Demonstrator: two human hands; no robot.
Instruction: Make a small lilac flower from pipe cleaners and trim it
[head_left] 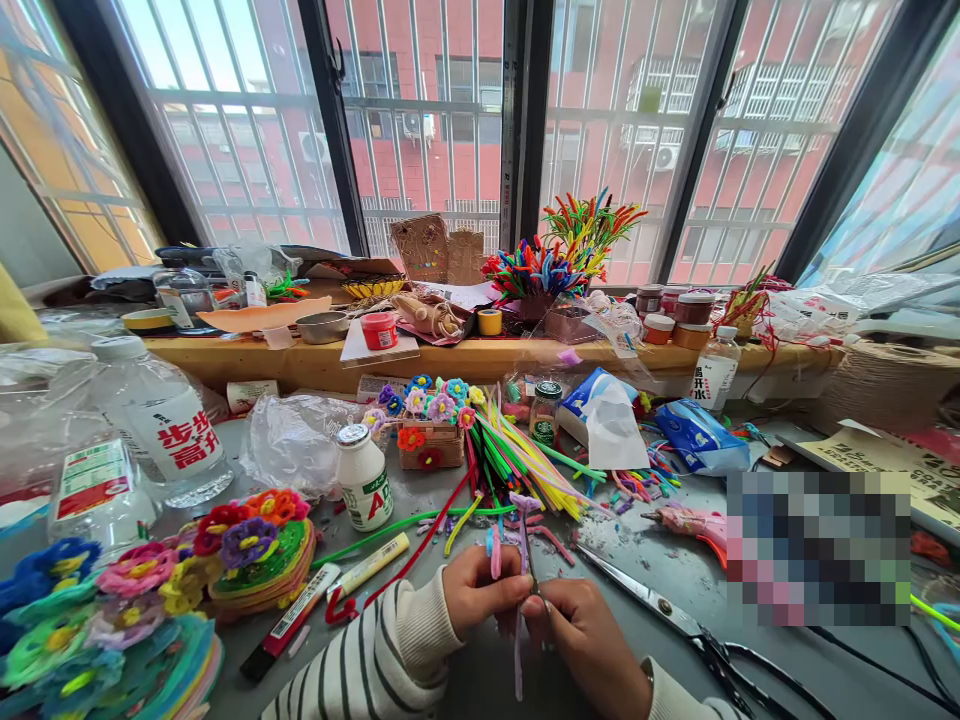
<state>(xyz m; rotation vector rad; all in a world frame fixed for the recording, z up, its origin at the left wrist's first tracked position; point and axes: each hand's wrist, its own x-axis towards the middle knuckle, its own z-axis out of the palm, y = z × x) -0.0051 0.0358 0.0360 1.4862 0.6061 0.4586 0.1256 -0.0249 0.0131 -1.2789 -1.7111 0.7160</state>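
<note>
My left hand (pixel 480 592) is closed, pinching a light purple pipe cleaner (pixel 519 650) that runs upright between my hands and has a curled top. A short pink and blue pipe cleaner piece (pixel 495 552) also sticks up from the left fingers. My right hand (pixel 589 630) is closed at the same purple pipe cleaner, its fingertips meeting the left ones. A thin dark strip shows beside the stem there; I cannot make out what it is. Large scissors (pixel 664 605) lie partly open to the right. Behind the hands spreads a bundle of loose pipe cleaners (pixel 517 460).
Pipe cleaner flowers (pixel 247 540) sit at the left, near a glue stick (pixel 375 565) and a white bottle (pixel 364 480). A flower-filled box (pixel 431 445), a glass jar (pixel 546 412) and tissue packs (pixel 701 437) stand behind. A pink glue gun (pixel 697 525) lies right, beside a blurred patch.
</note>
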